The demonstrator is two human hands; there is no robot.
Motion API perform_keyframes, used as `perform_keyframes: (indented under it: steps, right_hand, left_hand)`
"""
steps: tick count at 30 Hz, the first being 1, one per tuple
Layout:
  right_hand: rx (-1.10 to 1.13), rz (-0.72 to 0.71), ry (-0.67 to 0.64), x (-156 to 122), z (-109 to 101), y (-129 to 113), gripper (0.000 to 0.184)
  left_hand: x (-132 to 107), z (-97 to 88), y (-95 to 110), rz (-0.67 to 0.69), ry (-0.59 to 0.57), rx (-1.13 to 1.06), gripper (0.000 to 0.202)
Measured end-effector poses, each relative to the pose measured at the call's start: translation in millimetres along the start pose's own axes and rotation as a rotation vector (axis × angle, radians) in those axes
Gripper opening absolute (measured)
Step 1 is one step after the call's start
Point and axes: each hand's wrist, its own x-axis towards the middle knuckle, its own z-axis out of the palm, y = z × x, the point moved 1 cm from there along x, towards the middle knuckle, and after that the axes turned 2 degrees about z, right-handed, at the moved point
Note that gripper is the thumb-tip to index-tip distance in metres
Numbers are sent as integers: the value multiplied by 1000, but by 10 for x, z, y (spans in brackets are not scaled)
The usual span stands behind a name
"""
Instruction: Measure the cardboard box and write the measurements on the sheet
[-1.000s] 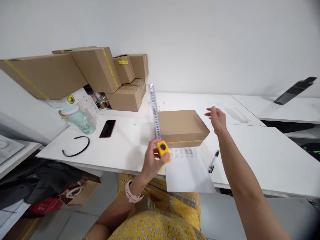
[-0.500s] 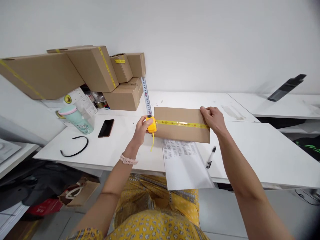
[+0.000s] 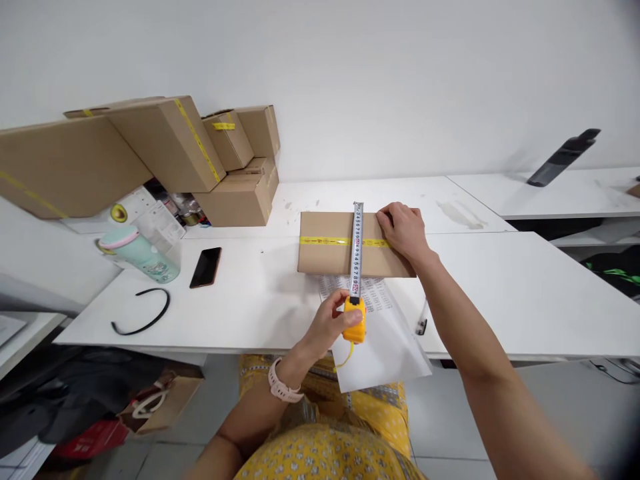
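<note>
My left hand [image 3: 327, 327] is closed around a yellow tape measure [image 3: 355, 323] in front of the cardboard box. Its pulled-out blade [image 3: 357, 253] runs away from me across the box's top, with the tip just past the far edge. The flat brown cardboard box [image 3: 325, 257] lies on the table and has a strip of yellow tape along it. My right hand [image 3: 404, 230] grips the box at its far right part; some of its fingertips are hidden. Beneath the box and the tape measure lies a printed sheet [image 3: 385, 353], overhanging the table's front edge.
A pen [image 3: 423, 320] lies beside the sheet, partly behind my right arm. To the left are a phone [image 3: 205, 267], a black headband [image 3: 150, 327] and a mint tumbler [image 3: 145, 257]. Several cardboard boxes [image 3: 233, 207] are stacked at the back left. A dark bottle-like object [image 3: 563, 160] stands tilted at right.
My left hand has brought the tape measure right and nearer me, so its blade now crosses the box instead of standing off its left end. My right hand remains on the box.
</note>
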Motion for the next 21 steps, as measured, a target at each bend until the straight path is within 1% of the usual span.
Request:
perform_keyframes:
  steps: [3, 6, 8, 12, 14, 18, 21]
  right_hand:
    - [12, -17, -2, 21, 16, 11, 25]
    - [26, -39, -10, 36, 46, 7, 25]
    - [21, -65, -5, 31, 60, -12, 31]
    - [-3, -161, -17, 0, 68, -37, 49]
    - [-11, -189, -40, -7, 71, -29, 52]
    - [-34, -172, -73, 2, 81, -9, 51]
    - [-38, -158, -78, 8, 84, -13, 52]
  left_hand:
    - [-30, 47, -103, -28, -5, -8, 56]
    - [-62, 72, -149, -33, -23, -8, 54]
    - [-72, 83, -172, -34, -26, -8, 52]
    - [-60, 93, -229, -46, -17, -2, 53]
    - [-49, 90, -261, -42, -17, 27, 53]
    - [-38, 79, -308, 7, -10, 154, 51]
    - [-39, 81, -320, 19, -18, 195, 50]
